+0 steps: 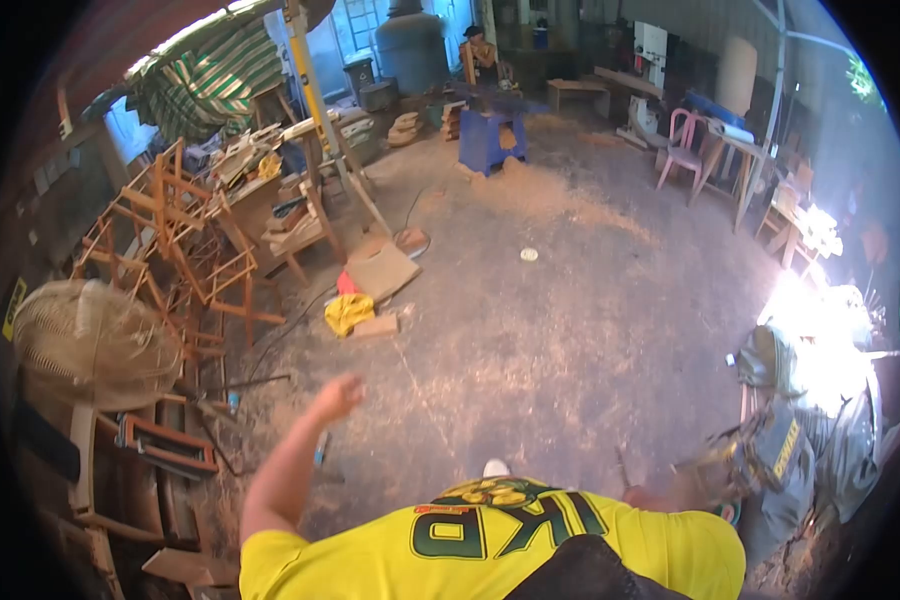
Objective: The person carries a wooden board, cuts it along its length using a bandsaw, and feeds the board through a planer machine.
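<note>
Left hand [340, 398] reaches to the wearer's ten o'clock, empty, loosely uncurled; right hand [660, 497], three o'clock, grip too blurred to tell — sawdusty workshop floor [530, 345] at twelve.

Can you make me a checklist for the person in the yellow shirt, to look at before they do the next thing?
1. Left hand free: ok, nothing shows in it.
2. Right hand grip: cannot tell, it is blurred near a yellow-and-black thing.
3. Floor clear: not ok, a yellow cloth lies there.
4. Sawdust swept up: not ok, it is heaped by the blue stool.
5. Other person well away: ok, at the back.
</note>
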Demonstrator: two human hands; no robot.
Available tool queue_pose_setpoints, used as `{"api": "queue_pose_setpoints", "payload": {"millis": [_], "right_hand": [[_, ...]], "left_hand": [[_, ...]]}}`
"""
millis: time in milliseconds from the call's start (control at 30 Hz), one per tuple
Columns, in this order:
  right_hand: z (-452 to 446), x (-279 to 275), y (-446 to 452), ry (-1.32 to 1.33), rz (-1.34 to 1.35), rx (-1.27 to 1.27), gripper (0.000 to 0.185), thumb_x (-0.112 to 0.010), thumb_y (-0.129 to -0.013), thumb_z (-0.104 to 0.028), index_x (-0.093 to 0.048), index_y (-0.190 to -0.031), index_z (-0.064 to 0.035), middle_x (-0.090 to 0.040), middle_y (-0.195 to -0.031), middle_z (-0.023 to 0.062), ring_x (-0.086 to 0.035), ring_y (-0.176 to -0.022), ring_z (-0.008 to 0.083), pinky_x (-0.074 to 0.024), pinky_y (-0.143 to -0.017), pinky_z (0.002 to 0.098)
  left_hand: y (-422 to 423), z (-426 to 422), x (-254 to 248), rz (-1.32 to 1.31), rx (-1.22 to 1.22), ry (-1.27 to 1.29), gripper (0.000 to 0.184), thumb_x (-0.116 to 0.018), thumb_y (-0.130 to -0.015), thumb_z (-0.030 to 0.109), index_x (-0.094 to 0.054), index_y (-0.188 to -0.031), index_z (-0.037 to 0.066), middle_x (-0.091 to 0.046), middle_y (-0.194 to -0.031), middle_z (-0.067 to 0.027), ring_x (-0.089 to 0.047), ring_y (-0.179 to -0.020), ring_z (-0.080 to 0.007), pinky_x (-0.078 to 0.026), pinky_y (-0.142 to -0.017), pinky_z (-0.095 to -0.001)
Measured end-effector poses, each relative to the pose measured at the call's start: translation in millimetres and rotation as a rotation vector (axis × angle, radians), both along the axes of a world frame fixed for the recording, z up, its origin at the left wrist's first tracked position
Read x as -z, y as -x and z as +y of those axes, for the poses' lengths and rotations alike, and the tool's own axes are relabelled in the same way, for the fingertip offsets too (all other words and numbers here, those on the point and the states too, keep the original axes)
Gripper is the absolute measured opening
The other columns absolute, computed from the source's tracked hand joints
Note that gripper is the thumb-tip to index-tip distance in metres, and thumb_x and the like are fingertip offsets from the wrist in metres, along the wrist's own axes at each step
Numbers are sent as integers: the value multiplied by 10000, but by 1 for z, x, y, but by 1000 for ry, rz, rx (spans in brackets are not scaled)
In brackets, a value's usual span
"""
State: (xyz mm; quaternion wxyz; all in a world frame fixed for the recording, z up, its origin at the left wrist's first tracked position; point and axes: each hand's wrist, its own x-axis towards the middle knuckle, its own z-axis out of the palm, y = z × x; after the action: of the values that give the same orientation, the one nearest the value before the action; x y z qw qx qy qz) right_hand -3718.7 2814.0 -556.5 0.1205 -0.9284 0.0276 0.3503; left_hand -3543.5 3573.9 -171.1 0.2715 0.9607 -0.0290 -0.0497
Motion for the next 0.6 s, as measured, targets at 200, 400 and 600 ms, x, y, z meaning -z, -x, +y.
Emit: {"api": "queue_pose_setpoints", "payload": {"millis": [200,400,600], "right_hand": [[174,-160,-324,-428,-23,369,298,-548,-848,-132,-567,-1141,-76,-646,-817,218,-651,-709,326,-499,-650,427],[200,-203,-583,-473,-418,274,336,-560,-897,-176,-522,-1221,-93,-618,-803,128,-600,-709,225,-475,-651,383],[105,-139,-681,-198,-242,342,239,-564,-859,-119,-570,-1088,-53,-589,-703,100,-591,-536,181,-477,-482,341]], "left_hand": [[21,29,251,651,-236,-116,430,-541,-903,301,-535,-1268,74,-546,-1279,-182,-528,-1179,-308,-412,-999,-397],[-174,17,330,928,-199,-48,379,-468,-930,313,-568,-1212,79,-551,-1281,-156,-537,-1168,-280,-428,-980,-410],[-619,40,373,255,477,-605,374,-395,-957,325,-601,-1155,84,-556,-1283,-130,-545,-1157,-251,-444,-962,-423]]}}
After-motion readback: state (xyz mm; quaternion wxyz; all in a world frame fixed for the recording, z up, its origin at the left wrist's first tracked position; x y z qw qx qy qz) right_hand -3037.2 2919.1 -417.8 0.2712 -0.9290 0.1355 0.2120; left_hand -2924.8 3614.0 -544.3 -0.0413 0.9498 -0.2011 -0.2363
